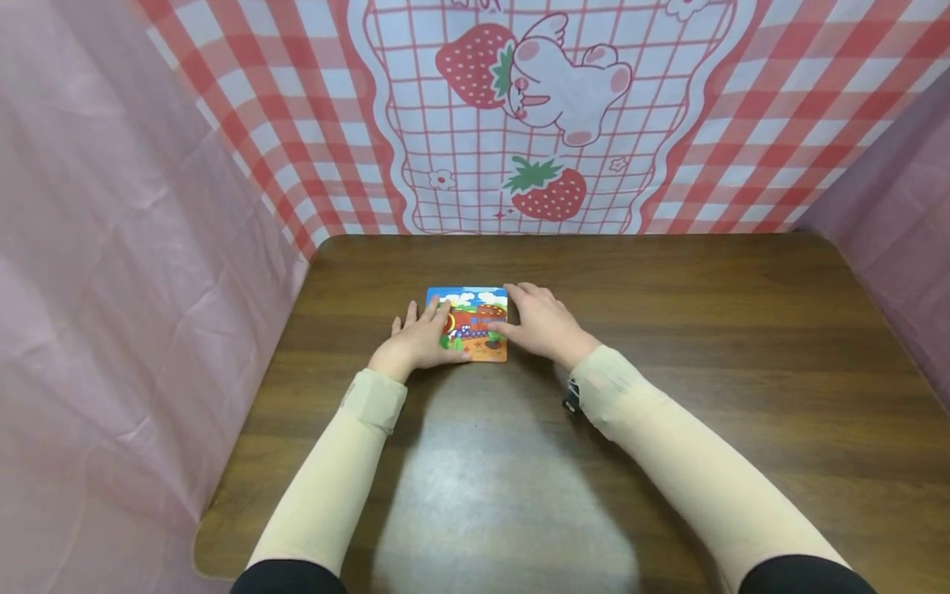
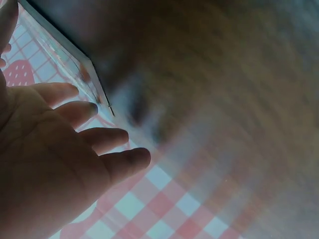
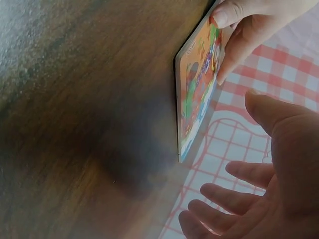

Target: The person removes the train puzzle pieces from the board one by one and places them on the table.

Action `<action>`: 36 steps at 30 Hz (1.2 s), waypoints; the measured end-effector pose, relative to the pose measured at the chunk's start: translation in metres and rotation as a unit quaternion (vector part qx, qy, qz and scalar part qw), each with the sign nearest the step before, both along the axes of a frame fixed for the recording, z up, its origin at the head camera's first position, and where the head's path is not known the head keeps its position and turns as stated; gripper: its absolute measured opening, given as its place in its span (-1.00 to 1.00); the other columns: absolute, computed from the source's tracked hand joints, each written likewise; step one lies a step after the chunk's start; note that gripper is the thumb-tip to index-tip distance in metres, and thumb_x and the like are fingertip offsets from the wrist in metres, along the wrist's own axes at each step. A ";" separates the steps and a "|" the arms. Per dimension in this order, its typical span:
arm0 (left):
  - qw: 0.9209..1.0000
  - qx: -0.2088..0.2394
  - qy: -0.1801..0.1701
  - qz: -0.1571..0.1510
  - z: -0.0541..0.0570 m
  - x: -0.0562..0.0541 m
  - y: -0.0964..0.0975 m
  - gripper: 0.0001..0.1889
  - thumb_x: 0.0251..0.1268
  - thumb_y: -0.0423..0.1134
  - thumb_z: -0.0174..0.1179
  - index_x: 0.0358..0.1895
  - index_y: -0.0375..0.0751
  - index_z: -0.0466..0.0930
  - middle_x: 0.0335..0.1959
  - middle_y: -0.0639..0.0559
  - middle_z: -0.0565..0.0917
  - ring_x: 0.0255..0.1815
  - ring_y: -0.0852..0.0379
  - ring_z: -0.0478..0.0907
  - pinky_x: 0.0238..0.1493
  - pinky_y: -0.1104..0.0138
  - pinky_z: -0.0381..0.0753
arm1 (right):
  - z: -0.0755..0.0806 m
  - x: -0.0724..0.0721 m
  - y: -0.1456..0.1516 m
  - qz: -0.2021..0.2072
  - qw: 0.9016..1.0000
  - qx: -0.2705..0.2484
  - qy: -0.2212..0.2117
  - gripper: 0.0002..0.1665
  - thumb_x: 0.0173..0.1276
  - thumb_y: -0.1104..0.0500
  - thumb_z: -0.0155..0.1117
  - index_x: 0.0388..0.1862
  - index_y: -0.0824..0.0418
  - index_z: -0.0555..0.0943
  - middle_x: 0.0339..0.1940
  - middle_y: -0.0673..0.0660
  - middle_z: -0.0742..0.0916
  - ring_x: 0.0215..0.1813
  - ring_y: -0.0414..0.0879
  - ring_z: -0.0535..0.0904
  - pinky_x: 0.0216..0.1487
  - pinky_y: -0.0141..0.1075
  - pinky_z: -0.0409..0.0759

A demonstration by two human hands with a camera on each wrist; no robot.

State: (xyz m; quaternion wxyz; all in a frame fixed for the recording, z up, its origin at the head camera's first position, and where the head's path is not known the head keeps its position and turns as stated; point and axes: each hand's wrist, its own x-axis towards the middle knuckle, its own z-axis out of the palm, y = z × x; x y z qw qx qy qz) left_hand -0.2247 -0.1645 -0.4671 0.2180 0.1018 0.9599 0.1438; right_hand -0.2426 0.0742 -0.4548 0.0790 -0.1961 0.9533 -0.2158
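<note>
A thin square picture board (image 1: 482, 342), printed with a bright cartoon scene under a blue sky, lies flat on the wooden table. My left hand (image 1: 423, 340) reaches over its left side, fingers extended, with the thumb at the near edge. In the right wrist view that thumb (image 3: 227, 14) touches the board's near corner area. My right hand (image 1: 547, 323) is beside the right edge, its thumb tip overlapping the printed face in the head view. From the right wrist, its fingers (image 3: 244, 172) look spread and relaxed, holding nothing. The left wrist view shows only the board's edge (image 2: 92, 74).
The brown table (image 1: 742, 371) extends widely around the board. Behind it hangs a red-and-white checked cloth (image 1: 297, 107) with strawberry prints. Pink curtains (image 1: 96, 289) border both sides. A small black device (image 1: 571, 398) sits at the right wrist.
</note>
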 end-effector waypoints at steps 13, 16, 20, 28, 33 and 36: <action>1.000 -0.007 0.001 -0.030 0.005 -0.006 0.002 0.17 0.22 0.38 0.29 0.67 -0.17 -0.13 0.66 -0.20 -0.22 0.60 -0.35 -0.34 0.48 -0.23 -0.22 | -0.002 -0.009 -0.003 -0.002 1.000 0.005 0.000 0.00 0.39 -0.32 0.31 0.56 0.28 0.31 0.49 0.33 0.41 0.48 0.27 0.28 0.41 0.16 0.26; 0.998 -0.008 0.020 -0.060 0.004 -0.008 0.003 0.16 0.23 0.34 0.32 0.65 -0.26 -0.09 0.66 -0.21 -0.17 0.62 -0.25 -0.28 0.50 -0.19 -0.19 | -0.003 -0.010 -0.004 0.000 1.000 0.011 -0.003 -0.01 0.40 -0.30 0.30 0.56 0.29 0.31 0.49 0.33 0.40 0.49 0.27 0.27 0.42 0.15 0.25; 0.997 -0.001 0.019 -0.076 0.003 -0.011 0.003 0.16 0.23 0.30 0.34 0.64 -0.33 -0.08 0.65 -0.22 -0.16 0.63 -0.18 -0.23 0.51 -0.14 -0.15 | -0.004 -0.011 -0.006 0.000 1.000 0.014 -0.012 -0.02 0.41 -0.28 0.30 0.56 0.31 0.30 0.49 0.33 0.41 0.49 0.26 0.27 0.43 0.14 0.24; 0.998 0.000 0.015 -0.067 0.001 -0.009 0.002 0.17 0.23 0.32 0.33 0.65 -0.29 -0.10 0.66 -0.18 -0.16 0.62 -0.25 -0.25 0.48 -0.19 -0.10 | -0.006 -0.017 -0.009 0.003 1.000 0.013 -0.017 -0.05 0.41 -0.25 0.33 0.53 0.34 0.34 0.45 0.36 0.44 0.48 0.26 0.29 0.45 0.11 0.22; 0.997 -0.029 0.022 -0.066 0.005 -0.008 0.007 0.12 0.30 0.41 0.18 0.66 -0.22 -0.13 0.67 -0.15 -0.17 0.62 -0.24 -0.25 0.49 -0.17 -0.11 | -0.010 -0.026 -0.011 0.009 1.000 0.011 -0.018 -0.14 0.39 -0.19 0.39 0.42 0.37 0.46 0.32 0.34 0.56 0.37 0.22 0.40 0.40 0.07 0.30; 0.996 -0.035 0.026 -0.072 0.007 -0.009 0.013 0.10 0.35 0.44 0.08 0.67 -0.19 -0.17 0.67 -0.16 -0.20 0.63 -0.22 -0.28 0.50 -0.16 -0.13 | -0.010 -0.031 -0.013 0.012 1.000 0.008 -0.014 -0.22 0.37 -0.12 0.44 0.34 0.40 0.53 0.21 0.32 0.63 0.28 0.19 0.48 0.34 0.04 0.37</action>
